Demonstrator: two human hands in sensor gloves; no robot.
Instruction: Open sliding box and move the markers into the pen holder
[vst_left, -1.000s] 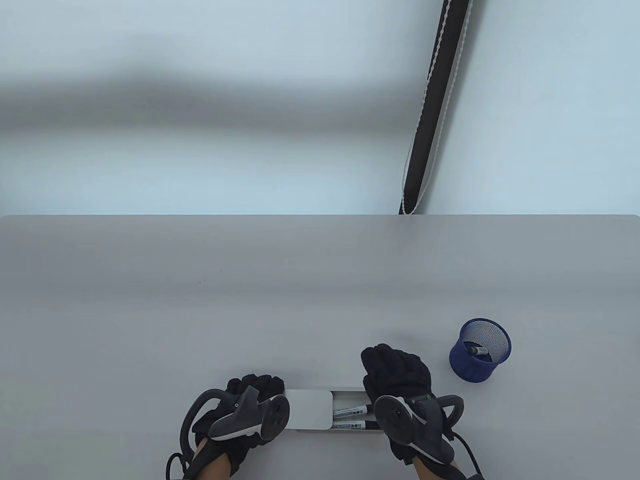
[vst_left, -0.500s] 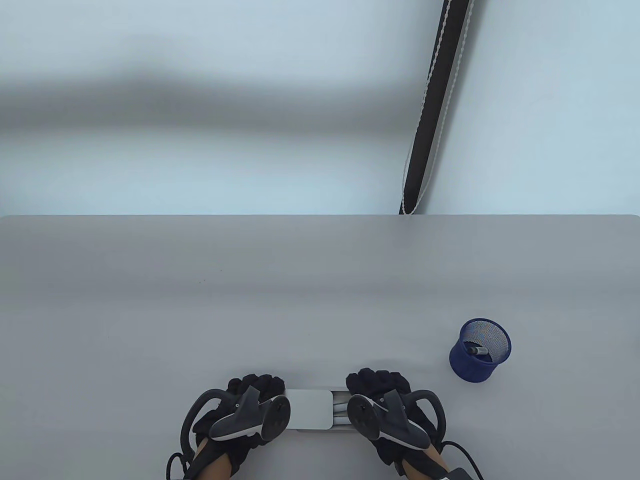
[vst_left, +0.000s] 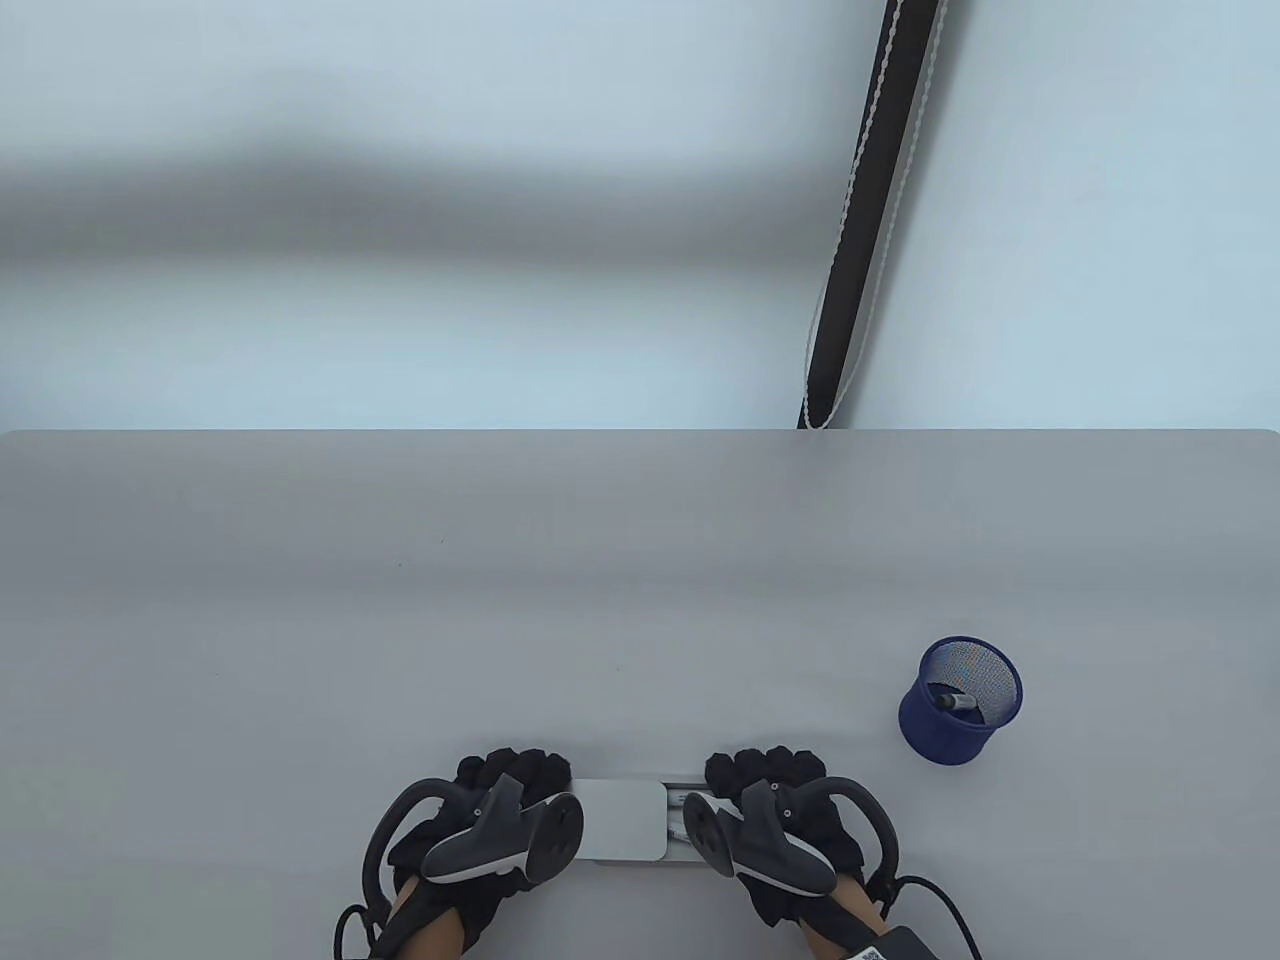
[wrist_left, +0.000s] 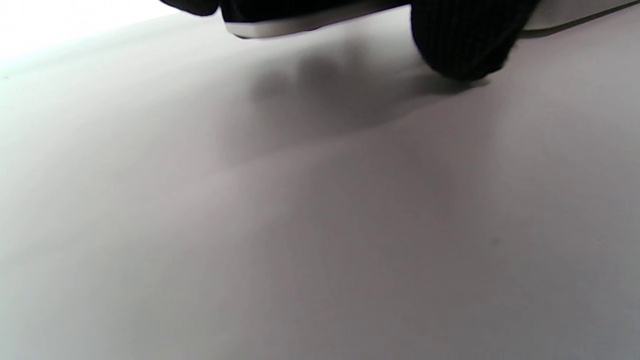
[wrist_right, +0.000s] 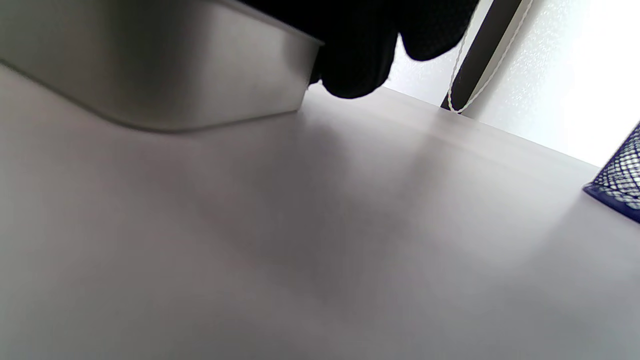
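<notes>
The grey sliding box (vst_left: 620, 820) lies near the table's front edge, its lid pushed left. White markers (vst_left: 680, 812) show in the narrow open strip of tray. My left hand (vst_left: 510, 785) grips the box's left end, fingers curled over its far side; the left wrist view shows the box edge (wrist_left: 300, 27) and a fingertip (wrist_left: 460, 45) by the table. My right hand (vst_left: 765, 785) curls over the tray's right end and hides it. In the right wrist view its fingers (wrist_right: 360, 65) hang past the box's far corner (wrist_right: 150, 75). The blue mesh pen holder (vst_left: 960, 702) holds one marker (vst_left: 955, 700).
The pen holder (wrist_right: 617, 185) stands to the right of my right hand. A dark pole with a white bead cord (vst_left: 860, 220) rises behind the table's far edge. Grey table (vst_left: 500, 600) stretches beyond the box.
My right hand has moved left and back over the open tray and curled its fingers, covering most of the markers. The left hand and the lid have stayed put.
</notes>
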